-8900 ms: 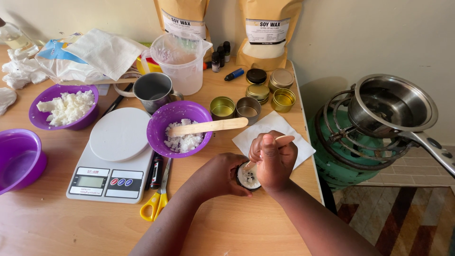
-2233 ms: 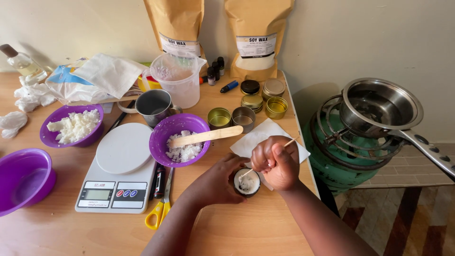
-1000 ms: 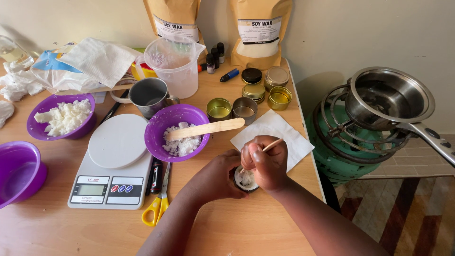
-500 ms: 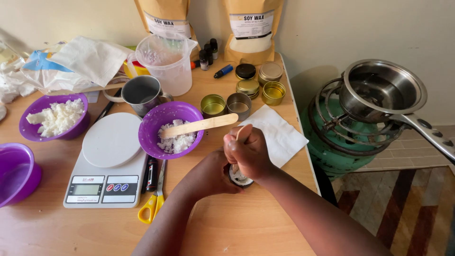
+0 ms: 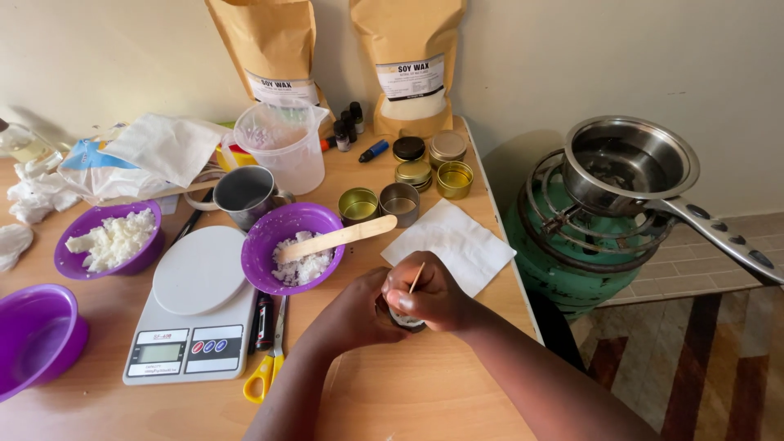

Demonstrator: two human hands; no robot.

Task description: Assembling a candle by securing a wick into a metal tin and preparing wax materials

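The long light-wood table [image 5: 425, 392] carries everything, with a green gas cylinder [image 5: 572, 269] just off its right end bearing a round stainless-steel saucepan [image 5: 627, 163] that looks empty. At the back, two tall brown paper pouches [image 5: 408, 65] lean on the wall. In front of them stand a clear plastic measuring jug [image 5: 282, 147], a grey metal mug [image 5: 245, 194] and a white digital kitchen scale [image 5: 196, 306] with nothing on its platter.

Three purple plastic bowls follow: the left-edge bowl [image 5: 33, 339] holds nothing visible, the far-left bowl [image 5: 110, 238] is heaped with white wax flakes, and the middle bowl [image 5: 294, 245] holds a smaller heap, with a flat wooden stirring paddle [image 5: 327, 239] laid across its rim. Beyond it, a cluster of small round gold tins [image 5: 400, 184] sits beside a white paper napkin [image 5: 449, 245]; two of the tins are open and show no flakes.

The person's left hand [image 5: 359, 306] wraps the small round tin of white wax [image 5: 406, 320] near the table's front edge. The right hand [image 5: 433, 298] is closed in a fist around a thin wooden stick [image 5: 416, 278]. A moment ago the tin's white fill showed plainly beside the fist; now the fist sits lower and directly over it, the stick upright, so only a sliver of rim shows. That suggests the flakes are being pressed deeper into the tin.
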